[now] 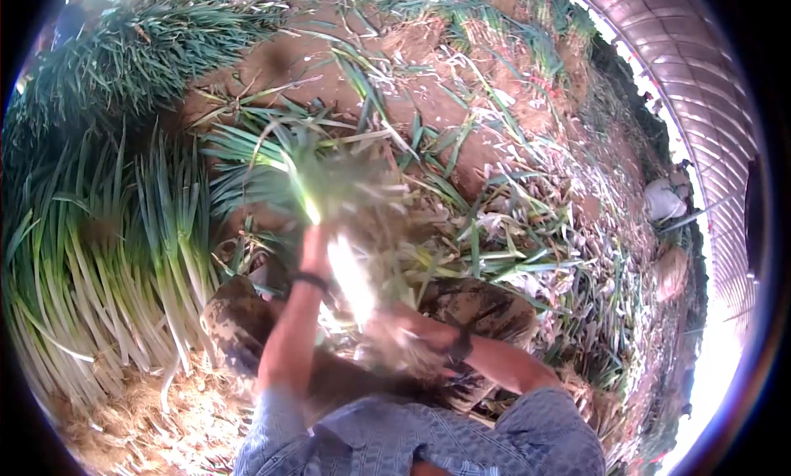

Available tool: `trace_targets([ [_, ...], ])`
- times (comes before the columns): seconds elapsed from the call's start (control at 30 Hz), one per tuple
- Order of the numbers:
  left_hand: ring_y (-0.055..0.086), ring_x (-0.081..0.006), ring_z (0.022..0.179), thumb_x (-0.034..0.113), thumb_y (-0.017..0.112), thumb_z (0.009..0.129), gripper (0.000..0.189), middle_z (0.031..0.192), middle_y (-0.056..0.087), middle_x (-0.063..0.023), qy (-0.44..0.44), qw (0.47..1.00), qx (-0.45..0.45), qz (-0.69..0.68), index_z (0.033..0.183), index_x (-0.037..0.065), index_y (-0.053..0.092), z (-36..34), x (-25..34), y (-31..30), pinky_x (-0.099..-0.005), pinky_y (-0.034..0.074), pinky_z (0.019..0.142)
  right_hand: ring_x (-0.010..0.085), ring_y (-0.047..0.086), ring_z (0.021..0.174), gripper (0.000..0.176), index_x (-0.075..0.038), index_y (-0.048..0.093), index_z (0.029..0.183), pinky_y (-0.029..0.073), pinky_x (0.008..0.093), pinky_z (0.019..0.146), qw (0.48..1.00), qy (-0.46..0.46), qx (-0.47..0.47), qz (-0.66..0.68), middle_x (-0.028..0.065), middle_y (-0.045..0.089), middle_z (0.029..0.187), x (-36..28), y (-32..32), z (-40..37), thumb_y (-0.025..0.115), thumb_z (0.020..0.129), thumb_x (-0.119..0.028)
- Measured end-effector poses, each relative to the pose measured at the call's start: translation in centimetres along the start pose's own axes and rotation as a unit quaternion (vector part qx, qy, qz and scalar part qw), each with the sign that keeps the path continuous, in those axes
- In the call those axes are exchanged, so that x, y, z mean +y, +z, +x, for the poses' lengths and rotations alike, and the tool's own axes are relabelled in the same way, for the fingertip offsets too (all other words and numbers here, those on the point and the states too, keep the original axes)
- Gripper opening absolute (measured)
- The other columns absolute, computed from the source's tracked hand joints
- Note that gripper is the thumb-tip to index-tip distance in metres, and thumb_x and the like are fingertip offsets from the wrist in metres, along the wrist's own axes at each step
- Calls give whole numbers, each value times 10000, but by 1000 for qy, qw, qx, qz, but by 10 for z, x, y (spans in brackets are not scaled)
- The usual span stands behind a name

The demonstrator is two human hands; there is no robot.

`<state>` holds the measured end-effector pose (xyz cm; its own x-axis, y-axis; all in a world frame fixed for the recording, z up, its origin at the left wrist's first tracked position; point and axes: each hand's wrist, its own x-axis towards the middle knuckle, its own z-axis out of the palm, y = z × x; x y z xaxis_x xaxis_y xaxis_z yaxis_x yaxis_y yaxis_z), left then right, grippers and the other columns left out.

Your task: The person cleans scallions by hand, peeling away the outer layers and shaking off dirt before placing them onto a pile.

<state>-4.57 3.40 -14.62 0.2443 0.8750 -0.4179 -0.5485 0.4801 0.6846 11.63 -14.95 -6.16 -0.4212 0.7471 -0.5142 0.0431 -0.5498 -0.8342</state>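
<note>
My left hand [315,239] is closed around a large green onion [353,282], where its green leaves meet the white shaft. The leaves fan up and to the left, blurred by motion. The bright white shaft slants down to the right, toward my right hand [395,321]. That hand is at the lower end of the shaft, its fingers smeared by motion, so their grip cannot be made out. Pale roots show blurred just below it. Left of my knee, a dense row of green onions [124,270] leans upright, leaves up and white shafts down.
A leafy green pile [124,56] lies at the upper left. Stripped leaves and peelings [527,237] cover the ground ahead and to the right. Tied bundles [494,14] lie farther back. Fibrous roots [165,418] are at lower left. A ribbed greenhouse roof [700,89] curves along the right.
</note>
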Motion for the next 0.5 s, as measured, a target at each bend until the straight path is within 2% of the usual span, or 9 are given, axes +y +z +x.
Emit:
trace_targets([
  [0.1,632,-231,628,177,624,874,230,748,632,-96,48,998,20,20,1016,-2,593,61,12,-45,-337,553,577,385,402,1362,743,22,345,1491,337,495,1129,990,61,-105,-69,312,395,1464,-13,-2,-37,582,961,-442],
  [0.2,637,-249,651,118,637,852,201,776,630,-111,37,995,89,12,1000,-9,594,85,0,-91,-361,561,588,319,523,1233,506,-63,546,1331,347,454,1129,898,-199,-92,-380,261,549,1287,-103,7,-119,613,956,-395],
  [0.27,637,-253,680,117,660,837,216,806,629,-106,47,993,73,79,1006,-4,599,77,-28,-119,-376,567,612,352,526,1216,520,-22,530,1330,361,478,1101,824,-247,27,-510,262,553,1279,-150,-24,-174,646,930,-332],
  [0.3,633,-251,691,131,679,829,245,822,629,-100,108,980,41,163,1021,-1,603,87,-62,-153,-379,570,627,368,528,1208,529,-1,522,1329,368,490,1087,784,-215,138,-565,263,556,1275,-161,-55,-201,663,916,-301],
  [0.37,627,-245,713,167,672,853,259,864,639,-102,31,990,21,136,1045,2,620,54,-75,-150,-386,571,671,400,531,1191,552,39,506,1328,381,513,1059,646,-74,358,-670,265,561,1267,-152,-139,-255,695,890,-238],
  [0.4,626,-240,731,188,662,871,268,890,646,-104,-69,996,39,44,1061,2,631,43,-82,-141,-387,570,703,416,533,1183,566,60,498,1327,388,525,1045,570,2,414,-710,265,563,1263,-133,-179,-280,712,877,-207],
  [0.43,626,-237,753,202,641,889,268,910,647,-107,-46,998,-12,50,1067,2,642,34,-100,-141,-384,564,733,455,515,1204,678,85,442,1352,395,540,1045,517,95,440,-728,288,522,1313,-118,-205,-294,757,830,-212],
  [0.47,627,-233,776,216,620,908,273,929,648,-110,-21,996,-57,60,1074,2,653,29,-126,-147,-381,559,763,402,536,1222,593,67,475,1324,446,503,1021,533,-10,473,-702,261,523,1343,-95,-233,-288,732,862,-202],
  [0.5,627,-231,789,212,625,903,281,932,646,-108,53,989,-68,117,1089,3,655,31,-166,-156,-377,554,778,371,554,1211,505,37,500,1302,479,463,988,653,-35,465,-596,237,540,1328,-98,-215,-257,694,895,-190],
])
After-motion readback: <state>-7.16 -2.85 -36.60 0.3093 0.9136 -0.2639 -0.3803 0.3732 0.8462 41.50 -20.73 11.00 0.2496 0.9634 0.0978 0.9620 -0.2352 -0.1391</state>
